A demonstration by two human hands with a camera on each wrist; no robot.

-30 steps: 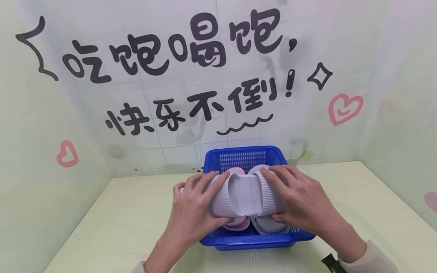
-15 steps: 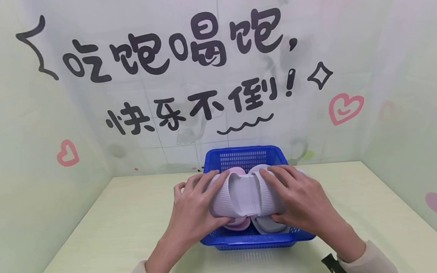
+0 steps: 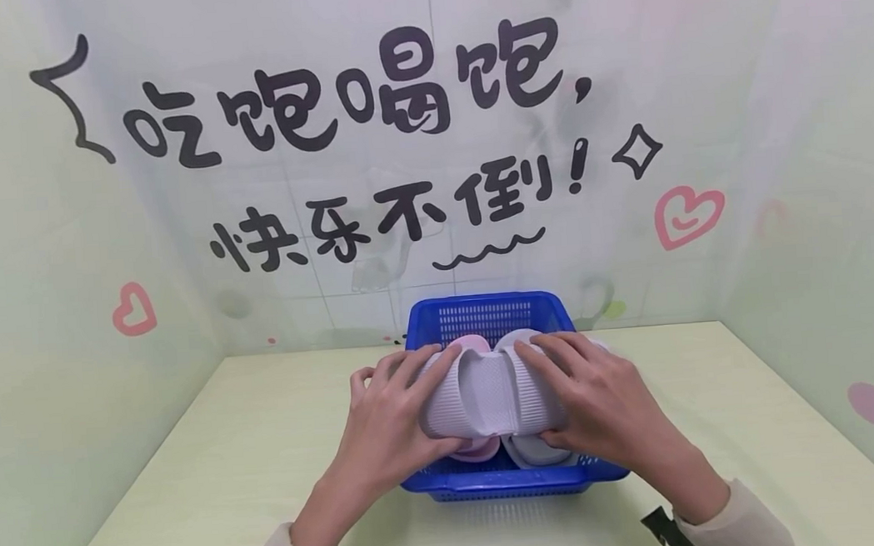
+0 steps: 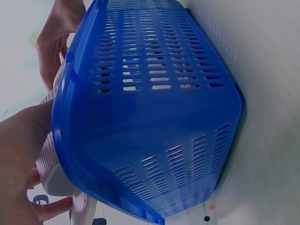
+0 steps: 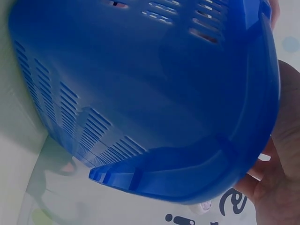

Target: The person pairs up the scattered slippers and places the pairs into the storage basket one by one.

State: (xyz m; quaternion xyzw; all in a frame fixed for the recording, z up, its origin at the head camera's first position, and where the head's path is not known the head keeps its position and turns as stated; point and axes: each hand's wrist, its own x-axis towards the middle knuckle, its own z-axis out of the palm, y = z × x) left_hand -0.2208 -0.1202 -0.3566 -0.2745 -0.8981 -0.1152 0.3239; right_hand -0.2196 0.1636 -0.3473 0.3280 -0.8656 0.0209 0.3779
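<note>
Both hands grip a pair of pale lavender slippers (image 3: 488,391) with ribbed straps, held crosswise over the blue basket (image 3: 515,479). My left hand (image 3: 386,418) clasps the left ribbed strap, fingers over the far side and thumb on the near side. On the opposite end, my right hand (image 3: 609,392) holds the other strap the same way. Between the straps the dotted footbed shows. Beneath them in the basket lie a pink slipper (image 3: 480,451) and a grey slipper (image 3: 541,452), both partly covered. In the left wrist view a ribbed slipper strap (image 4: 47,157) overhangs the basket rim.
The basket stands on a pale wooden table (image 3: 268,459) near the back wall (image 3: 379,310), which bears black lettering. Side walls rise at left and right. Dark straps (image 3: 671,533) show by the beige sleeves (image 3: 745,521).
My right hand and the right strap have shifted slightly left, narrowing the gap between the straps a little. Both hands keep their hold, and the basket stays put.
</note>
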